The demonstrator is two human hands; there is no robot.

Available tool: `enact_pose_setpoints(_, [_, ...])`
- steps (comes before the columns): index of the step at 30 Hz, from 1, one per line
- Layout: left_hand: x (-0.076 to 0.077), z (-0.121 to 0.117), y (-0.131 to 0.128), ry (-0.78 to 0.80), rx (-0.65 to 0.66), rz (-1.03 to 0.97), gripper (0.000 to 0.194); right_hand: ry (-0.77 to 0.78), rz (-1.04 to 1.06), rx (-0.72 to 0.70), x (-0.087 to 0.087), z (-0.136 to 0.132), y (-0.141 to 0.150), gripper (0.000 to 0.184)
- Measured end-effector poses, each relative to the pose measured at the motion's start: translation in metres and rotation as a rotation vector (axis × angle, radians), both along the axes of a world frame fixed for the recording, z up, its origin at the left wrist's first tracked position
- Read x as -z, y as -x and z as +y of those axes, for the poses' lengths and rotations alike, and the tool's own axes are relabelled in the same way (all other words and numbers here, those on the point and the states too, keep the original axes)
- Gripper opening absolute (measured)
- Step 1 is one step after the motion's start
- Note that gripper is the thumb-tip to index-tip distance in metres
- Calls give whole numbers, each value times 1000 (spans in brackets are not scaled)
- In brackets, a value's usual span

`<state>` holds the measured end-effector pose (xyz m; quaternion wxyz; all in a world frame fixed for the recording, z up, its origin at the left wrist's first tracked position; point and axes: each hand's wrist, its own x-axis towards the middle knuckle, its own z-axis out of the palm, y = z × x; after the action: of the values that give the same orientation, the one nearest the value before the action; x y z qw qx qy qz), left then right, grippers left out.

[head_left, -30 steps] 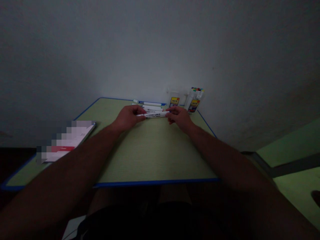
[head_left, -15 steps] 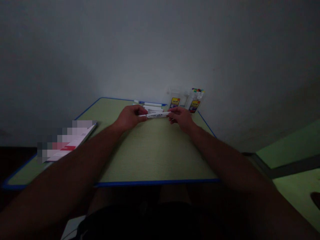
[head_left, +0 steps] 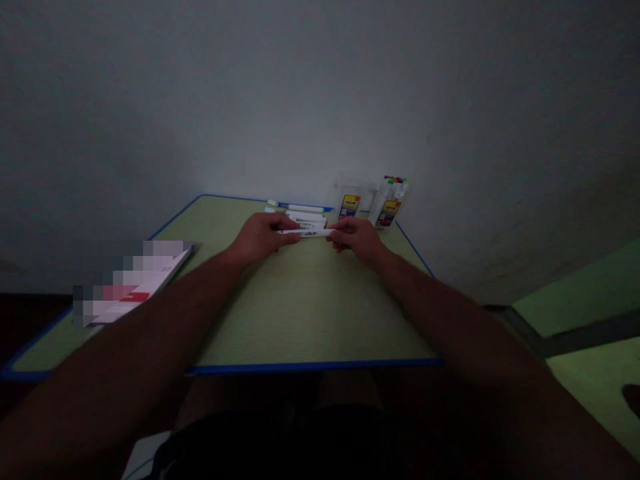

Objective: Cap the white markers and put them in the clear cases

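Observation:
Between my two hands a white marker pen (head_left: 316, 233) with dark print lies level, just above the table. The fingers and thumb of my left hand (head_left: 261, 235) pinch its left end. My right hand (head_left: 357, 235) grips the right end the same way. Right behind it several more white markers (head_left: 307, 218) lie side by side on the table, partly hidden by my left fingers. Two clear plastic cases with yellow labels stand beyond my right hand: the left case (head_left: 349, 200) shows no pens, while the right case (head_left: 387, 207) holds markers with coloured ends.
The pale green table (head_left: 310, 300) has a blue edge and stands against a grey wall (head_left: 310, 100). A flat booklet (head_left: 150, 283), white and red and partly blurred out, lies at the left beside my forearm.
My right hand has shifted slightly left along the marker, closer to my left hand. Less of the marker shows between them. The cases and the other markers have stayed put.

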<state>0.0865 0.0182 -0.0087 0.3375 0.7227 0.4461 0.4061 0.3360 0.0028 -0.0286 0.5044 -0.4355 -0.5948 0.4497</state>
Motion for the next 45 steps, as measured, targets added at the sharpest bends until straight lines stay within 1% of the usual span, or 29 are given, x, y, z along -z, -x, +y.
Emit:
enact_pose_setpoints(4, [2,2,0,-41,16,94,31,-5,4,-13,0,-1,1,35])
enact_pose_setpoints(7, [5,4,0,-68,47,124,32,-7,7,-11,-1,-1,1,35])
enact_pose_setpoints(11, [8,8,1,-84,59,148,24,-2,-5,-11,0,-1,1,35])
enact_pose_setpoints(14, [8,9,2,-84,64,167,21,-8,-11,-22,2,-1,2,36])
enact_pose_setpoints(19, [8,8,0,-68,36,169,20,-17,-10,-8,2,-1,2,35])
enact_pose_setpoints(25, [10,6,-3,-30,45,132,21,-20,16,-6,-1,-2,2,35])
enact_pose_setpoints(31, [5,0,-5,-29,22,110,20,-21,10,9,-4,-4,3,36])
enact_pose_setpoints(33, [3,-1,-4,-17,26,66,20,-17,5,7,-6,-3,2,37])
enact_pose_setpoints(35, [2,1,-2,22,37,-25,22,-16,5,17,-7,-1,-1,39])
enact_pose_setpoints(38, [2,6,2,72,48,-223,41,-22,-2,51,-4,2,-5,39])
enact_pose_setpoints(39, [3,8,2,84,51,-294,44,-23,-20,65,-3,3,-6,38])
enact_pose_setpoints(42, [3,10,1,153,56,-465,47,-9,-113,97,2,5,-6,29])
enact_pose_setpoints(45, [2,7,-2,244,85,-561,44,31,-166,77,3,3,0,19])
